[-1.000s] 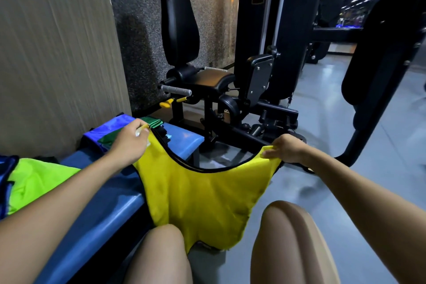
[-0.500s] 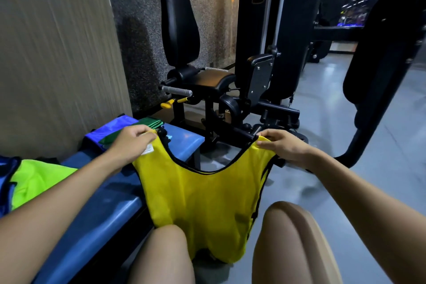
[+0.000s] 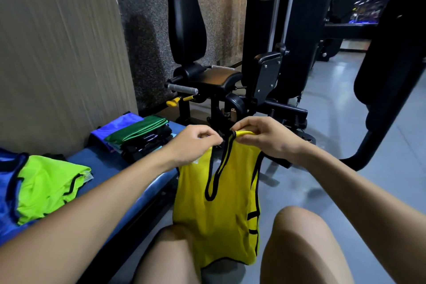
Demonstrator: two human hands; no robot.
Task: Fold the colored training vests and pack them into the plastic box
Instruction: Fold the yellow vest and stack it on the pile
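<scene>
Hands that held it spread a second ago now meet: left hand [image 3: 193,143] and right hand [image 3: 265,138] pinch the yellow mesh training vest [image 3: 219,210] shoulders together, halving it lengthwise.

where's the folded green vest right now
In the head view, left of centre: the folded green vest tops the stack on the blue bench, just beyond the left hand.

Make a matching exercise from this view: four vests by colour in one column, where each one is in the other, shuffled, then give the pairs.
Things:
1. yellow vest
2. lime green vest
3. dark green vest
4. blue vest

Places:
A. top of the folded stack at the far end of the bench
B. under the lime one, at the near left
C. pinched by left hand and right hand, hanging between the knees
D. loose on the blue one

Pairs: 1-C, 2-D, 3-A, 4-B
</scene>
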